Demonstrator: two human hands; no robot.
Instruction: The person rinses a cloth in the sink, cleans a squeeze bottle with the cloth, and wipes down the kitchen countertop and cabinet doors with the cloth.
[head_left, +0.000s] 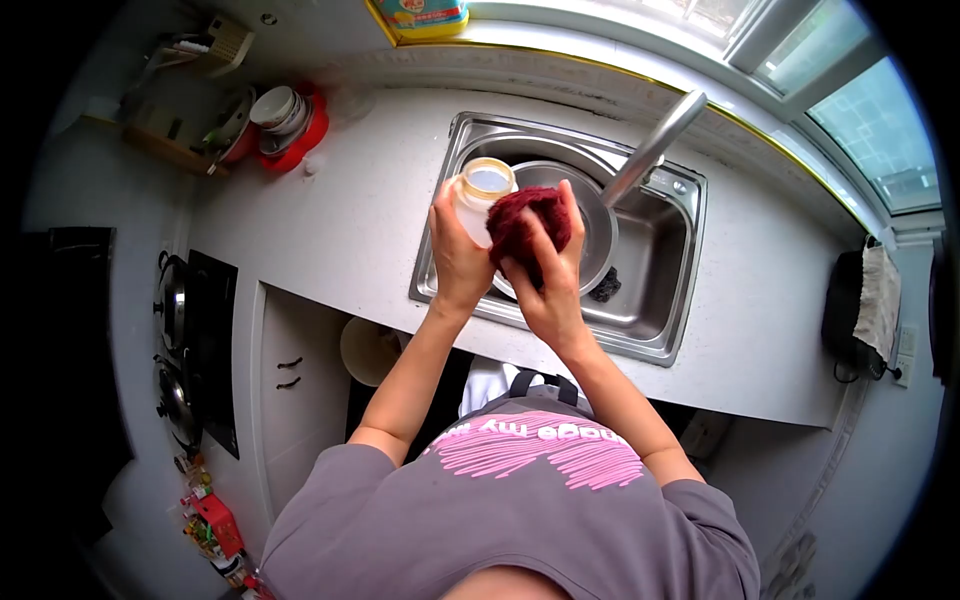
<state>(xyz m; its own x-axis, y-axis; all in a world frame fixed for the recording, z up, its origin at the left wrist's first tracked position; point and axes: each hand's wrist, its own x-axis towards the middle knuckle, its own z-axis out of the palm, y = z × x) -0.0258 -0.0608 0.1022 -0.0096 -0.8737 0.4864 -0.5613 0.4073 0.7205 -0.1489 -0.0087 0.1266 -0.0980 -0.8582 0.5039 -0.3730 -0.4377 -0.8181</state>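
Over the sink (655,310), my left hand (462,255) is closed around a clear jar (488,178) with a wide, uncapped mouth and a yellowish rim. A dark red cloth (525,215) is bunched in my right hand (553,270), its fingers pressed into the folds close beside the jar. Below both hands a round metal basin (597,235) sits in the sink, partly hidden by them. A dark scouring pad (606,286) lies on the sink floor just right of the basin.
A metal faucet (655,150) reaches over the sink from the back right. Stacked bowls in a red basin (308,135) stand at the counter's far left. Pots (175,305) rest by the stove at left. A black bag-like item (845,305) with a light cloth hangs at right.
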